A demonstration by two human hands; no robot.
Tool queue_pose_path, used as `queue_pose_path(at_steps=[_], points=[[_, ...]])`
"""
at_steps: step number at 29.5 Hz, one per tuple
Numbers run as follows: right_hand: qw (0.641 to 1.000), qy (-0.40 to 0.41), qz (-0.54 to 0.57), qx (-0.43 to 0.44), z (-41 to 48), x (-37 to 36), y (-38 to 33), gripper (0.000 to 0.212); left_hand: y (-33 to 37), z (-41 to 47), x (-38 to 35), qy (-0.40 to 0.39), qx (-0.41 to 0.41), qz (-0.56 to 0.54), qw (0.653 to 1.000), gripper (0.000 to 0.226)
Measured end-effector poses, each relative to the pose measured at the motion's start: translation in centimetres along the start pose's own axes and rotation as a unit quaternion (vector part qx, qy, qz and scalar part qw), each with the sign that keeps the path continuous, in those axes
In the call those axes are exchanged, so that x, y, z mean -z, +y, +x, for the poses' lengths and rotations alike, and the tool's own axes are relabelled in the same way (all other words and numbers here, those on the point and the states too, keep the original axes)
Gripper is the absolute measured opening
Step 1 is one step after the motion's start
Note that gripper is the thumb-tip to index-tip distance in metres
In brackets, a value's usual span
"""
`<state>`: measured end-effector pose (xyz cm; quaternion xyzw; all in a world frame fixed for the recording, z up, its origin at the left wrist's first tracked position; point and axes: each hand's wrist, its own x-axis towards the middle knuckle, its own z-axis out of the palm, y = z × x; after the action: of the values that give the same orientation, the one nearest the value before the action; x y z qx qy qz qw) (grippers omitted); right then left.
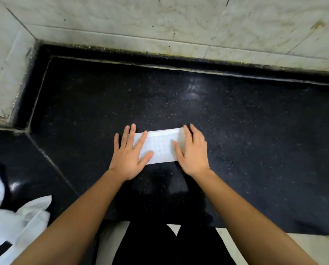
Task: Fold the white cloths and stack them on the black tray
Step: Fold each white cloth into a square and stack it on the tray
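A folded white cloth (159, 147) is laid flat on the black speckled counter (236, 131), near its middle. Its left end is pressed by the left hand (130, 156) with fingers straight and spread, and its right end by the right hand (193, 152), likewise flat. A heap of unfolded white cloths (16, 217) is seen at the near left.

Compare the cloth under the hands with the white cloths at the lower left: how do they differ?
The folded cloth lies flat; the cloth pile is crumpled. The left hand and right hand press the folded cloth with straight fingers; no hand touches the cloth pile. The folded cloth sits central on the black counter; the cloth pile runs off the frame's left edge. Both are white.
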<state>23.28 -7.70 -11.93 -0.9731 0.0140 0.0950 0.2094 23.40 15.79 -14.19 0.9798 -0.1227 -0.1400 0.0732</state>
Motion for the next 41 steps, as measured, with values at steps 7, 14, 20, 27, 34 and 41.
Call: queue_pose_path(at_steps=[7, 14, 20, 27, 34, 41], points=[[0.977, -0.061, 0.077, -0.191, -0.7, 1.4, 0.0, 0.042, 1.0, 1.3, 0.9, -0.054, -0.045, 0.037, 0.997, 0.089], [0.926, -0.077, 0.232, -0.286, 0.7, 1.8, -0.5, 0.019, 0.9, 1.7, 0.9, -0.092, -0.035, 0.035, 0.995, 0.092], [0.776, -0.096, 0.511, -0.359, -0.2, 2.2, -0.2, 0.025, 1.4, 1.3, 1.2, -0.120, -0.030, 0.027, 0.992, 0.092], [0.776, -0.100, 0.547, -0.297, -0.1, 3.2, -1.3, 0.024, 1.7, 1.1, 2.1, -0.061, -0.005, -0.016, 0.998, 0.090], [0.862, -0.099, 0.461, -0.188, 0.8, 2.3, -5.3, 0.016, -0.2, -0.9, 2.9, 0.086, 0.350, -0.547, 0.756, 0.045], [0.940, -0.173, 0.275, -0.106, 1.6, -1.8, -11.3, 0.028, -3.3, -2.6, 4.1, 0.051, 0.362, -0.721, 0.589, 0.040]])
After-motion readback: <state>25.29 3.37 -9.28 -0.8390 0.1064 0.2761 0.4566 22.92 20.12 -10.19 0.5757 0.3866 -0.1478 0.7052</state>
